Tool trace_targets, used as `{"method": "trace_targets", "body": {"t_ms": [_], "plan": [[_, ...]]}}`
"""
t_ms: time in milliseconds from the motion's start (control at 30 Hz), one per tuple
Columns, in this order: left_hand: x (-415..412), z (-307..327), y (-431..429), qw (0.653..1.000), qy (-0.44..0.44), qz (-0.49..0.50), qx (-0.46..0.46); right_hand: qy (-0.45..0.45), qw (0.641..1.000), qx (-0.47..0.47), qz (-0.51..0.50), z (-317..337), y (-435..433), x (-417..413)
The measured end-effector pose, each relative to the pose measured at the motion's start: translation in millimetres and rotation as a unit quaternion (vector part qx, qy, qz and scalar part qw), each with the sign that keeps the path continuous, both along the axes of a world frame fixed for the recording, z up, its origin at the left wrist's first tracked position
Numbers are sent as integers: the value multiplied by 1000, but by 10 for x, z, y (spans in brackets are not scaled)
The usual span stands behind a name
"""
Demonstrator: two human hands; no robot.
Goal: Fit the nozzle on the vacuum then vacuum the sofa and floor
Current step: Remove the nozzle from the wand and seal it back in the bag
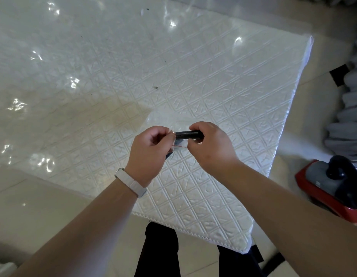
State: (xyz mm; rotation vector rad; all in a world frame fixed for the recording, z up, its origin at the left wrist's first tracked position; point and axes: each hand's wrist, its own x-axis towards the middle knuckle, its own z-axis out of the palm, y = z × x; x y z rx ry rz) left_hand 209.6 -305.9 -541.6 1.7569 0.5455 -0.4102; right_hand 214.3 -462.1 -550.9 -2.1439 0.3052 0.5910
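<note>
My right hand (210, 145) grips a short black nozzle (188, 134), held level above a white quilted cushion (193, 76) wrapped in clear plastic. My left hand (150, 148) pinches thin clear wrapping with a red strip at the nozzle's left end. Part of the nozzle is hidden under my right fingers. The red and grey vacuum (331, 184) sits on the floor at the right, apart from both hands.
Beige floor tiles (33, 206) lie at the lower left and along the right of the cushion. Grey folded fabric (349, 116) hangs at the right edge. Small dark specks dot the cushion's plastic. My dark trouser legs (157, 252) stand at the cushion's near edge.
</note>
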Motion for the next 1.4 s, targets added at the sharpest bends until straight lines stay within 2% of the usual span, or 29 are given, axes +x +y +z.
{"method": "trace_targets", "body": {"t_ms": [267,400,467,533,633,733,800,867,1033,1233,1400], "plan": [[-73,-92,26,997,18,45,64,-134,990,20,34,-10,-115,-95],[1,-88,115,996,4,63,71,-213,977,-18,-7,-37,-186,-96],[41,-84,177,995,-7,65,80,-191,981,-27,-26,-59,-219,-95],[66,-86,249,993,-21,62,95,-129,991,-39,-16,-102,-218,-103],[78,-92,357,991,-44,43,121,-30,996,-67,53,-230,-128,-107],[69,-139,453,989,-43,33,138,33,974,-108,195,-419,50,-111],[56,-173,495,989,-36,33,142,33,952,-140,269,-558,169,-128],[47,-195,522,988,-37,25,146,26,938,-174,299,-673,268,-144],[52,-236,576,988,-41,13,151,-12,934,-207,292,-805,400,-125],[94,-241,625,988,-36,10,147,15,958,-110,265,-494,310,-85],[110,-133,579,986,-35,-15,160,2,983,-63,172,-103,241,66]]}}
